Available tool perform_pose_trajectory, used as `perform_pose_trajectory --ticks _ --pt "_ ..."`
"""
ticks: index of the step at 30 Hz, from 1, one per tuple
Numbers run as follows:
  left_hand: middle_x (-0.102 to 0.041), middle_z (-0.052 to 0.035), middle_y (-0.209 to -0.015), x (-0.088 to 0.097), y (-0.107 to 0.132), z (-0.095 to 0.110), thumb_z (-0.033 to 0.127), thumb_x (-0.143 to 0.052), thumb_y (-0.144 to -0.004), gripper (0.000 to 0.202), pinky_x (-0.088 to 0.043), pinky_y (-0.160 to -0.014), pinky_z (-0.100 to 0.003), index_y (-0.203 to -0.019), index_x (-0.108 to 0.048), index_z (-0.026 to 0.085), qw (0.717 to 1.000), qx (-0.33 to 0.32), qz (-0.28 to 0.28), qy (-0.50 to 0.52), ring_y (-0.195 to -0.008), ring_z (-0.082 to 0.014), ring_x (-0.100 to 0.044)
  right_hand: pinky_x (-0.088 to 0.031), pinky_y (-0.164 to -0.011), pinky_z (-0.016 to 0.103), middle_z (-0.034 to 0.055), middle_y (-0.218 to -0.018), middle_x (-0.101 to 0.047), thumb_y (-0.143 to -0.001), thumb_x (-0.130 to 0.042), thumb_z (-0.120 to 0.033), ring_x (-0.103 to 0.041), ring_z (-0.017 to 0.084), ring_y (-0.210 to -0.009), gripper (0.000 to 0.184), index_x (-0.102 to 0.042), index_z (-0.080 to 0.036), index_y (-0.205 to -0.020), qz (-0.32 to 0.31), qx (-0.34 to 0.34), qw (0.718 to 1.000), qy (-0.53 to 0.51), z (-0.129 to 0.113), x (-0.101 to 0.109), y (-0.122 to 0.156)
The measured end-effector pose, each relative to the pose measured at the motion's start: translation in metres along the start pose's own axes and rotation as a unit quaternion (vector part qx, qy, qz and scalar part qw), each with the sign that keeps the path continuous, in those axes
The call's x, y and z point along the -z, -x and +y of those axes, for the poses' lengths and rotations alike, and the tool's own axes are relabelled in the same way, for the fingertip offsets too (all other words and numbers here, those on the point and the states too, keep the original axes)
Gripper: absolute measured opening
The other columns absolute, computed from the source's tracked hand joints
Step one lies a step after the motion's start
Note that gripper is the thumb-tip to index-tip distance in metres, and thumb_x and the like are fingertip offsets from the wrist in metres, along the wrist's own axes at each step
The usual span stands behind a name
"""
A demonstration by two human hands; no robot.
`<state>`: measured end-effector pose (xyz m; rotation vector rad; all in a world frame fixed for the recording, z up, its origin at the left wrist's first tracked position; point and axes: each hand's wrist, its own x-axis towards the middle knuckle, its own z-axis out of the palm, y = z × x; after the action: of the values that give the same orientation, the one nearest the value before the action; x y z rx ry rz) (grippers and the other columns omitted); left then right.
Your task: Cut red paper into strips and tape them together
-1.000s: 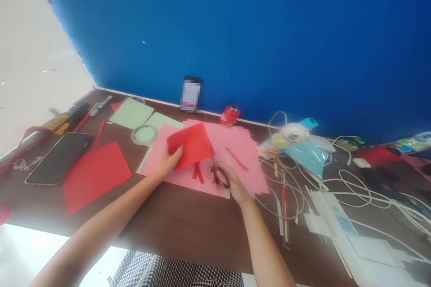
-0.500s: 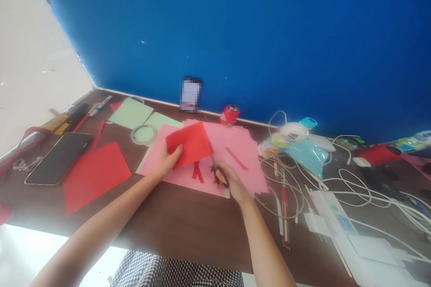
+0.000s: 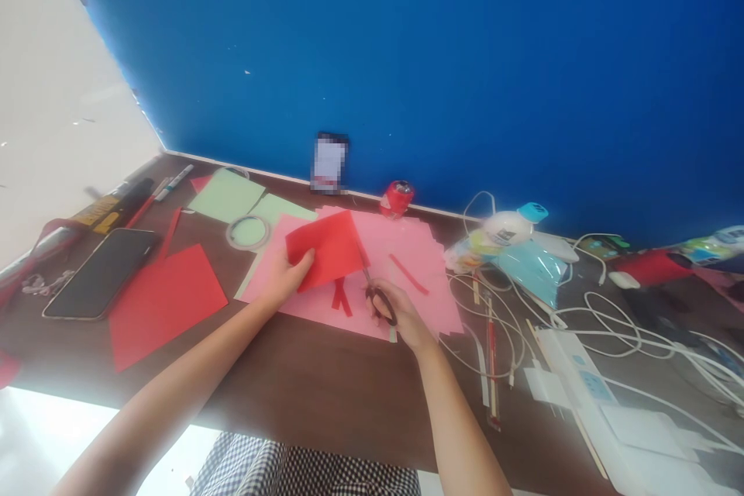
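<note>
My left hand (image 3: 294, 277) grips a red sheet of paper (image 3: 326, 246) by its left side, thumb on top. In my right hand (image 3: 401, 312) is a pair of scissors (image 3: 380, 302), fingers through the dark handles. The blades reach up to the right edge of the red paper, where a narrow strip stands along the edge. Whether the blades are parted is too blurred to tell. Beneath lies a stack of pink paper (image 3: 427, 263). On it rest a few cut red strips (image 3: 342, 298) below the sheet and one more red strip (image 3: 408, 274) to the right.
At left lie another red sheet (image 3: 166, 306), a phone (image 3: 98, 273), green paper (image 3: 226, 196) and a tape roll (image 3: 248, 232). A red round container (image 3: 396, 199) stands by the blue wall (image 3: 407, 54). At right are a glue bottle (image 3: 500, 231), white cables (image 3: 616, 333) and a power strip (image 3: 587, 380).
Almost nothing differs. My right hand and the scissors have shifted very slightly at the paper's right edge; the left hand holds the red sheet in the same place.
</note>
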<state>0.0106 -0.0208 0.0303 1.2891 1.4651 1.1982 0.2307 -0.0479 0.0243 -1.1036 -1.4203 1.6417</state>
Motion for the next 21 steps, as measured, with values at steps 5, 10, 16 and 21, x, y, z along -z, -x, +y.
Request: perform_pose_trajectory --ticks 5,10,16,21 --pt "-0.065 -0.0048 -0.103 0.0004 -0.0021 -0.003 0.037 -0.052 -0.077 0.033 -0.051 -0.078 -0.033 -0.104 -0.059 0.02 1.0 -0.002 0.008 -0.009 -0.096 -0.0233 -0.061 -0.032 -0.043 0.022 -0.0047 -0.056 -0.043 -0.079 -0.052 -0.037 -0.04 0.008 -0.045 0.021 -0.052 -0.019 -0.089 0.001 -0.009 1.0 -0.003 0.0012 0.001 -0.0011" --pt "-0.066 -0.0053 -0.103 0.0005 -0.0021 -0.0025 0.037 -0.051 -0.077 0.032 -0.052 -0.076 -0.031 -0.103 -0.06 0.02 1.0 -0.001 0.006 -0.006 -0.097 -0.0234 -0.061 -0.031 -0.043 0.022 -0.0065 -0.053 -0.038 -0.075 -0.054 -0.032 -0.038 0.008 -0.044 0.019 -0.053 -0.019 -0.089 0.005 -0.014 1.0 -0.02 0.0015 0.0018 -0.0008" --pt "-0.067 -0.0046 -0.1 0.0011 -0.0018 -0.0027 0.037 -0.051 -0.077 0.031 -0.052 -0.076 -0.031 -0.102 -0.06 0.02 1.0 -0.002 0.004 -0.009 -0.094 -0.0229 -0.062 -0.03 -0.043 0.022 -0.0067 -0.053 -0.04 -0.072 -0.054 -0.025 -0.038 0.007 -0.044 0.019 -0.055 -0.019 -0.09 0.008 -0.015 0.999 -0.029 0.0041 0.0028 -0.0015" --pt "-0.066 -0.0045 -0.103 0.0004 -0.0026 -0.0032 0.036 -0.052 -0.077 0.03 -0.052 -0.075 -0.03 -0.101 -0.06 0.021 1.0 -0.004 0.018 -0.013 -0.095 -0.0224 -0.062 -0.03 -0.042 0.021 -0.0079 -0.051 -0.038 -0.072 -0.052 -0.023 -0.038 0.007 -0.043 0.021 -0.054 -0.019 -0.092 0.013 -0.018 0.999 -0.029 0.0059 0.0033 -0.0018"
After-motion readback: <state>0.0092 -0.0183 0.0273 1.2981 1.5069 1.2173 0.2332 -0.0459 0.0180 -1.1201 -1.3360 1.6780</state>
